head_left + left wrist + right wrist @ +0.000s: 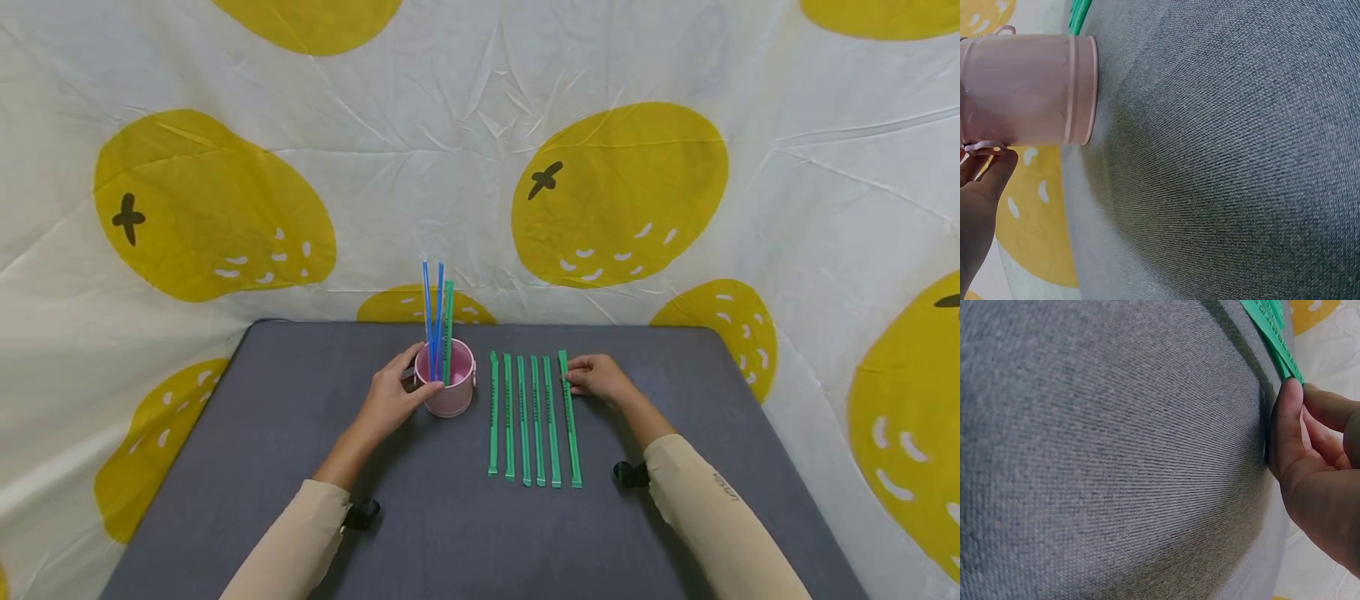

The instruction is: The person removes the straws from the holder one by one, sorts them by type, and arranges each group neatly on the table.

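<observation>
A small pink bucket [450, 403] stands upright on the table, with two blue straws [439, 300] and green paper-wrapped straw material [447, 321] leaning inside it. My left hand [390, 393] grips the bucket's left side, thumb at the near rim; the left wrist view shows fingers at its side lug [988, 146]. To the right, several green wrapped straws [522, 421] lie side by side, nearly parallel. The rightmost green wrapped straw [572, 433] is pinched near its far end by my right hand [598, 377]. In the right wrist view, thumb and forefinger meet on that straw [1272, 337].
A dark grey cloth-covered table [465, 533] lies beneath everything. Behind and beside it hangs a white curtain [420, 192] printed with yellow fruit. Black wrist mounts [632, 475] sit under both sleeves.
</observation>
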Motion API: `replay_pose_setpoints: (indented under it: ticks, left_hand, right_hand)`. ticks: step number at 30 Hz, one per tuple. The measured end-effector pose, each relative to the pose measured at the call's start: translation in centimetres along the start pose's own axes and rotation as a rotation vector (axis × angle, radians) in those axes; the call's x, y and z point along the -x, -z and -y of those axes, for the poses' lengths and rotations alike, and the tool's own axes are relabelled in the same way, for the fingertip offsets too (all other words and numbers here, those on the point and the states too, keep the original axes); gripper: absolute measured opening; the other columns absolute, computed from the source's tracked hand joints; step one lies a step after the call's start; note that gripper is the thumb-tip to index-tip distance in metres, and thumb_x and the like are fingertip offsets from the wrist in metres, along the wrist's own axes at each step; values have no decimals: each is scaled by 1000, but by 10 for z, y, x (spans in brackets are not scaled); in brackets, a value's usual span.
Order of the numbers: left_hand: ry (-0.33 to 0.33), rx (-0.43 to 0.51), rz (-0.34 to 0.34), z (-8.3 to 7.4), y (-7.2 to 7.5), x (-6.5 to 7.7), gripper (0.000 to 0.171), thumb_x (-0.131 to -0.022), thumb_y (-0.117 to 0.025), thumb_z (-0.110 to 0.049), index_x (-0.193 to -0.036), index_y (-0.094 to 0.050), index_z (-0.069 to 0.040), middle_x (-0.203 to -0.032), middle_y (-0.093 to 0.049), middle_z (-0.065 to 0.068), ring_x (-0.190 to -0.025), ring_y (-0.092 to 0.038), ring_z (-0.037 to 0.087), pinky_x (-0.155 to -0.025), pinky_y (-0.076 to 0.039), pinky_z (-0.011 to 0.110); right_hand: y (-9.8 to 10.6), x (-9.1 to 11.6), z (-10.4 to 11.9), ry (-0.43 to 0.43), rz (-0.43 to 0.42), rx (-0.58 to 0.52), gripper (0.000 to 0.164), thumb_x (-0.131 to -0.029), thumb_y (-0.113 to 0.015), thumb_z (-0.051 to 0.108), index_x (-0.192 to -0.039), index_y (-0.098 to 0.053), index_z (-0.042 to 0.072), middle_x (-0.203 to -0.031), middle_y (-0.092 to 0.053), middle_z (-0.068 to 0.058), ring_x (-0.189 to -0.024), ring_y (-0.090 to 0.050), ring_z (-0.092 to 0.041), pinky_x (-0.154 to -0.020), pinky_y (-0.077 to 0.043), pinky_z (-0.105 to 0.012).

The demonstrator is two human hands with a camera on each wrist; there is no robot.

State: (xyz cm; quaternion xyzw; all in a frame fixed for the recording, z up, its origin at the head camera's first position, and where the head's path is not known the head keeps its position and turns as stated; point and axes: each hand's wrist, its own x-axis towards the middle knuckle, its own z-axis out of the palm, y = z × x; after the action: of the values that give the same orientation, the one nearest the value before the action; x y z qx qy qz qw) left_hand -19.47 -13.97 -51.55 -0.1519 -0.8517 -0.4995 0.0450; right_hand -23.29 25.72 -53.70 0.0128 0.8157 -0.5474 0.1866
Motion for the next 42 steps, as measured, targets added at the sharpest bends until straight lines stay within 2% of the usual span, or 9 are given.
replay_pose_setpoints:
  ticks: [7,13,19,28,35,42]
  left_hand:
    - [-2,-1,-3,0,0,0,77,-86,-86,-31,-151,-50,-9,-142,-61,15,-129,-63,32,-100,-58,46]
    - [-9,-11,-5,0,-1,1,76,-87,-86,-32,-151,-51,-11,-142,-62,14,-128,-64,31,-100,-58,44]
    - [-13,0,-4,0,-2,1,76,-87,-85,-30,-151,-51,-9,-142,-62,15,-129,-63,31,-100,-58,44]
    - [-21,-3,-14,1,-2,2,76,-87,-86,-29,-151,-51,-9,-142,-62,15,-128,-64,31,-99,-58,44]
    - [-41,-11,-24,4,-3,3,76,-86,-87,-28,-151,-51,-8,-141,-62,16,-127,-65,33,-99,-58,45]
    - [-46,-23,-18,4,-3,4,76,-87,-86,-29,-151,-51,-9,-143,-61,16,-127,-64,32,-99,-58,44]
  right_hand:
    - [-2,0,0,2,-14,24,39,-102,-59,-1,-136,-52,-21,-123,-65,-37,-84,-73,-15,-77,-65,-31]
    - [-8,-3,-1,-21,-104,76,30,-97,-66,-1,-123,-62,-17,-108,-72,-28,-69,-69,-11,-65,-63,-27]
    - [-13,-1,3,-58,-166,136,23,-94,-70,2,-113,-67,-11,-98,-74,-18,-65,-68,-8,-63,-63,-27]
    - [-15,3,5,-41,-148,204,23,-95,-70,4,-114,-68,-9,-96,-75,-19,-66,-70,-12,-63,-64,-29]
    - [-17,2,4,-34,-150,248,22,-94,-72,6,-111,-68,-7,-88,-76,-14,-64,-70,-13,-62,-63,-30]
    - [-19,2,8,5,-148,366,21,-93,-73,8,-108,-68,-6,-86,-76,-13,-64,-71,-13,-64,-63,-33]
